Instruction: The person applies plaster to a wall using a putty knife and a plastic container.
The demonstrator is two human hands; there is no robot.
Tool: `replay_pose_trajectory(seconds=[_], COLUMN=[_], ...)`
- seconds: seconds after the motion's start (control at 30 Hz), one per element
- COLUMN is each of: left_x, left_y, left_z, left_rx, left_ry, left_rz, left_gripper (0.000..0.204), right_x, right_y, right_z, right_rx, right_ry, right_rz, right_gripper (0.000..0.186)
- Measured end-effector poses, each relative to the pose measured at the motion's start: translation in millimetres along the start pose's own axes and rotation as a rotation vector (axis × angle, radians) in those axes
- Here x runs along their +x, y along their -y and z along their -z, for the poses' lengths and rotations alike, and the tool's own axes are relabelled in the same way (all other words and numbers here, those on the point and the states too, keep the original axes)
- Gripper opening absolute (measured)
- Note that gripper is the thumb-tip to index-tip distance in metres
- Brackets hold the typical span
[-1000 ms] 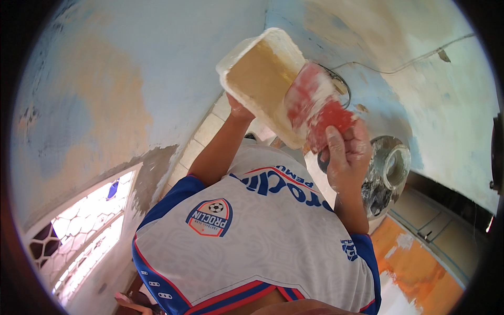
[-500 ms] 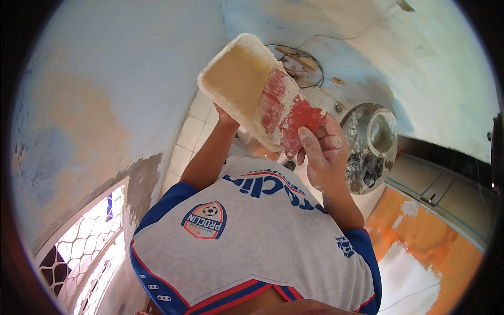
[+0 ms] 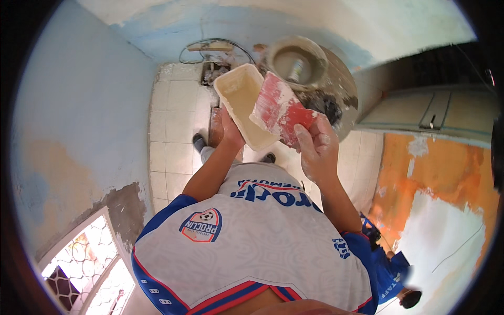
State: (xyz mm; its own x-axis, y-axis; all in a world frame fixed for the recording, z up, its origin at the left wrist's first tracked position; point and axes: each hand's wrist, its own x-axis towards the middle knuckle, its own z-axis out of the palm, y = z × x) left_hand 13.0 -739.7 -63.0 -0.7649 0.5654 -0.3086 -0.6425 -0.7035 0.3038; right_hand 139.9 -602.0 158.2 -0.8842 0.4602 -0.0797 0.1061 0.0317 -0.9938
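Note:
My left hand (image 3: pixel 232 129) is closed on a cream plastic tub (image 3: pixel 265 140), its fingers mostly hidden beneath and behind it. Beige paste lines the inside of the tub. In my right hand (image 3: pixel 321 149) I grip a red putty spreader (image 3: pixel 281 102) smeared with whitish paste, thumb on the near face. The spreader's broad edge overlaps the tub's right side; whether they touch I cannot tell. Dried paste coats my right fingers.
Beyond the spreader, a round table (image 3: pixel 344 68) bears a basin (image 3: pixel 321 55) with a bottle (image 3: pixel 296 69) inside and a black plastic bag (image 3: pixel 325 107). A cable (image 3: pixel 239 44) loops by the far wall. A person in blue (image 3: pixel 386 270) is behind my right side.
The whole view has shifted, showing more tiled floor and the basin. Tub and spreader sit a little lower, and the tub's interior shows deeper. A person has come into view at lower right.

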Motion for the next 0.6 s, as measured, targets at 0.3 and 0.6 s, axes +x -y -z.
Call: replay_pose_trajectory(seconds=[0.3,0.6], left_x=[19.0,46.2], left_y=[117.4,162.9], left_z=[47.0,63.6], left_rx=[-0.039,0.162], left_ry=[0.029,-0.189], left_rz=[0.478,0.435], left_gripper=[0.094,0.084], right_x=[21.0,48.3], right_y=[-57.4,-133.4], right_z=[107.4,123.1], right_rx=[-0.485,-0.848], right_ry=[0.065,0.159], right_rz=[-0.048,-0.187], right_gripper=[0.027,0.036])
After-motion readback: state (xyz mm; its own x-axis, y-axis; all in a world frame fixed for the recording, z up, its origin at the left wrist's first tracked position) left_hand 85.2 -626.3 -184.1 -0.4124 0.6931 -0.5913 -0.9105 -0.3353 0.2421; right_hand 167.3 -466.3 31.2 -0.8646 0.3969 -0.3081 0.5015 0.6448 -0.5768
